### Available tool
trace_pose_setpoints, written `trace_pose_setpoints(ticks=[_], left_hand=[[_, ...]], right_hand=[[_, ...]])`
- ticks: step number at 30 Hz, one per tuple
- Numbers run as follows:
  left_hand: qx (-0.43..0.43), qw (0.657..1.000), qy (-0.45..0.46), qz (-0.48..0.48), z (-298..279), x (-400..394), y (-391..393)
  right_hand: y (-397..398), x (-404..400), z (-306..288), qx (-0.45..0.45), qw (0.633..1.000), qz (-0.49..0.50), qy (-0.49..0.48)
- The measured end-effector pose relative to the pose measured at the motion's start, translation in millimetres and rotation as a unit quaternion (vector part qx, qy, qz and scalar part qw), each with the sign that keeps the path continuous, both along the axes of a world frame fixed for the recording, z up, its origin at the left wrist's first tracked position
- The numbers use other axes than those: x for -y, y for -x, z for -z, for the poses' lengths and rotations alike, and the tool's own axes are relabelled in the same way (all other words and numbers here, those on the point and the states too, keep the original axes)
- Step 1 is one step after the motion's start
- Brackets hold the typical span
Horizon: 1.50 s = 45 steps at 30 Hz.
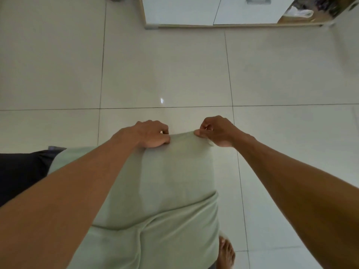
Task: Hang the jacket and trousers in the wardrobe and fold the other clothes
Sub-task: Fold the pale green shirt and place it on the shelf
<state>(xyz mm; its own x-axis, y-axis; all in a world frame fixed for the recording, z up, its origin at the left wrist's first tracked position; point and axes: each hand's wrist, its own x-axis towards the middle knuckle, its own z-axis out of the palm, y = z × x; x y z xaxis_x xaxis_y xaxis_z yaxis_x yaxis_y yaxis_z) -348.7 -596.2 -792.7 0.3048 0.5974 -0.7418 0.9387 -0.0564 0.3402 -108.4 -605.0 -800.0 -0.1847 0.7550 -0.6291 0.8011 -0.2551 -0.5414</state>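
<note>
Pinching the top edge of a pale green garment point(167, 191), we hold it up in the middle of the frame. Our left hand point(153, 135) has its fingers curled over the left corner of that edge, and our right hand point(215, 133) nips the right corner between thumb and fingertips, so both grips are tight on cloth. The stretch between the hands is fairly taut and level. Below it the fabric hangs down toward the lower centre of the frame, where a crosswise fold shows. It hides most of our body; a bare foot point(226, 251) peeks out at the lower right.

We judge this to be one of the clothes to fold, held up to square it. To do that well, we should keep both corners at the same height, draw them gently apart to smooth creases, and match the side edges before bringing one half over.

A dark cloth point(21, 169) lies at the left edge. Across the tiled floor point(165, 70), a white wardrobe point(194, 10) stands in the upper right, well apart.
</note>
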Motion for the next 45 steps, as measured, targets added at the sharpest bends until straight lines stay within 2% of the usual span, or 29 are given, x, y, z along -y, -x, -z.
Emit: trace_pose_setpoints(ticks=[3, 5, 9, 12, 17, 19, 22, 26, 31, 33, 38, 40, 42, 45], left_hand=[[-0.014, 0.999, -0.031, 0.025, -13.7, -8.4, 9.5], [-0.058, 0.993, -0.064, 0.075, -25.3, -11.9, 15.4], [-0.125, 0.97, -0.11, 0.175, -44.8, -14.4, 33.4], [-0.174, 0.954, -0.128, 0.206, -63.2, -8.6, 39.0], [-0.211, 0.931, -0.201, 0.222, -98.3, 19.7, 41.3], [-0.219, 0.926, -0.23, 0.203, -111.5, 36.7, 41.7], [-0.212, 0.926, -0.26, 0.174, -120.5, 66.0, 41.8], [-0.228, 0.942, -0.233, 0.08, -131.1, 114.0, 35.4], [-0.238, 0.935, -0.255, 0.059, -138.2, 176.0, 30.6], [-0.265, 0.934, -0.23, 0.062, -139.2, 197.8, 29.5], [-0.271, 0.937, -0.218, 0.017, -119.0, 251.1, 33.6], [-0.269, 0.942, -0.2, -0.002, -104.5, 269.6, 39.3], [-0.258, 0.943, -0.206, -0.038, -91.9, 282.3, 47.0], [-0.222, 0.94, -0.247, -0.073, -85.8, 290.8, 51.9]], right_hand=[[-4.6, 1.1, -5.3, 0.002, 1.0, 0.007, -0.001], [-8.3, 1.9, -12.9, 0.006, 1.0, -0.003, 0.014], [-19.9, 4.7, -27.9, 0.054, 0.991, -0.112, 0.047], [-29.2, 14.5, -33.2, 0.09, 0.982, -0.167, -0.019], [-44.6, 40.3, -38.6, 0.056, 0.984, -0.113, -0.122], [-53.2, 54.8, -42.5, 0.085, 0.967, -0.151, -0.189], [-62.8, 80.6, -43.7, 0.157, 0.92, -0.204, -0.297], [-68.6, 124.4, -38.4, 0.203, 0.876, -0.234, -0.369], [-67.2, 189.7, -38.6, 0.181, 0.885, -0.234, -0.359], [-62.6, 215.4, -34.1, 0.163, 0.892, -0.231, -0.353], [-41.0, 261.2, -32.4, 0.177, 0.93, -0.262, -0.187], [-25.5, 268.9, -42.1, 0.175, 0.937, -0.26, -0.155], [-3.7, 271.2, -52.6, 0.151, 0.945, -0.242, -0.162], [37.0, 267.6, -64.0, 0.069, 0.948, -0.211, -0.226]])
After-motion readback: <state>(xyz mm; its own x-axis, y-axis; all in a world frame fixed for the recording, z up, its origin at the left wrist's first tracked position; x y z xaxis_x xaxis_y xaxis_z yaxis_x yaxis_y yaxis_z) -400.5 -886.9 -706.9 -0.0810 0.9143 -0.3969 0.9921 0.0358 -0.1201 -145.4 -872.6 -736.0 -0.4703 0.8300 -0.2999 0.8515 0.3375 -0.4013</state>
